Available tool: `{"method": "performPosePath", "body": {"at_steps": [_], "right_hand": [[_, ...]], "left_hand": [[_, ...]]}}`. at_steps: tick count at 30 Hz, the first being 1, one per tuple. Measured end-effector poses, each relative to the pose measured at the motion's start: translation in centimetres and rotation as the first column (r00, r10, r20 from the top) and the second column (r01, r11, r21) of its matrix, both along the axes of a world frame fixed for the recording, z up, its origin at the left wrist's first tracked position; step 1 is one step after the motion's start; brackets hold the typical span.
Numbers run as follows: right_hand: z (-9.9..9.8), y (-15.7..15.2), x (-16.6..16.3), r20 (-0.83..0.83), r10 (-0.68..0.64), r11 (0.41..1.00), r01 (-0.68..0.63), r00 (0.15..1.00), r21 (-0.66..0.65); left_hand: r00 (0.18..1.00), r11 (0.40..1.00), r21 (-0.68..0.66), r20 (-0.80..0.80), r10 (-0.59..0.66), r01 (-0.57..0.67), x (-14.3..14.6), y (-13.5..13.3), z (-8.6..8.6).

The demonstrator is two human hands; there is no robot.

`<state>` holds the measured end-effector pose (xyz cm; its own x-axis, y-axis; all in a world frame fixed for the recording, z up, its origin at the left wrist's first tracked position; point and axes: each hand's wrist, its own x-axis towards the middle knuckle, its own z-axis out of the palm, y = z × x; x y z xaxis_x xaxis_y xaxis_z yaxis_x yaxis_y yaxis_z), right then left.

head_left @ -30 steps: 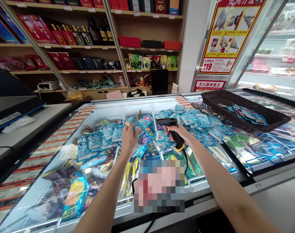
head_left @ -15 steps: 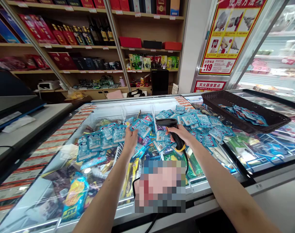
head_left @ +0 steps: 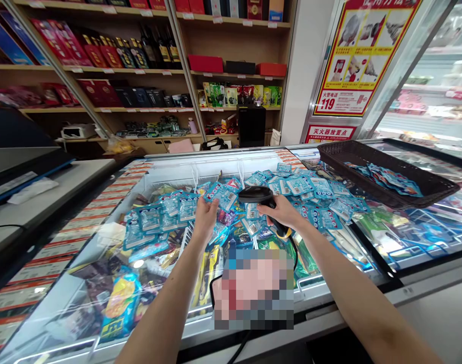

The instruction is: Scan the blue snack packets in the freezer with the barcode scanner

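My left hand [head_left: 204, 217] pinches a small blue packet [head_left: 221, 194] and holds it up above the pile of blue packets [head_left: 314, 197] on the glass freezer lid [head_left: 113, 222]. Just to the right, my right hand [head_left: 282, 212] grips a black barcode scanner [head_left: 259, 196] with a yellow-ringed handle. The scanner's head points left at the raised packet, a short gap away. Its cable runs down toward me past a blurred patch. More blue packets [head_left: 158, 217] lie left of my left hand.
A dark wicker basket [head_left: 382, 169] with several blue packets stands on the freezer at right. A grey counter [head_left: 44, 197] lies to the left. Shelves of boxes and bottles [head_left: 113, 55] line the back wall. A red and yellow poster [head_left: 362, 50] hangs at upper right.
My left hand has picked a blue packet off the pile and raised it. The scanner in my right hand has swung slightly left toward it.
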<state>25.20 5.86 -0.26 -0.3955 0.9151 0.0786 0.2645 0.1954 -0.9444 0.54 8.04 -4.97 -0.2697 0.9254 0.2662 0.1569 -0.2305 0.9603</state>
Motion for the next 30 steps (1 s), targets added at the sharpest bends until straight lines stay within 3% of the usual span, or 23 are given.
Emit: {"method": "performPosePath", "body": {"at_steps": [21, 25, 28, 30], "right_hand": [[0.3, -0.3, 0.1, 0.052, 0.037, 0.998, -0.039, 0.998, 0.054], [-0.2, 0.2, 0.3, -0.023, -0.005, 1.0, 0.006, 1.0, 0.024], [-0.4, 0.6, 0.6, -0.102, -0.033, 0.999, 0.031, 0.994, -0.016], [-0.5, 0.7, 0.9, -0.127, -0.036, 0.999, 0.031, 0.991, -0.044]], "left_hand": [[0.996, 1.0, -0.012, -0.082, 0.019, -0.02, -0.3, 0.1, -0.2], [0.992, 0.997, 0.016, -0.102, 0.076, -0.075, -0.4, 0.0, 0.1], [0.965, 0.988, 0.059, -0.213, 0.151, -0.141, -0.8, -0.4, 1.3], [0.873, 0.965, 0.132, -0.413, 0.259, -0.225, -1.4, -0.7, 2.3]]}}
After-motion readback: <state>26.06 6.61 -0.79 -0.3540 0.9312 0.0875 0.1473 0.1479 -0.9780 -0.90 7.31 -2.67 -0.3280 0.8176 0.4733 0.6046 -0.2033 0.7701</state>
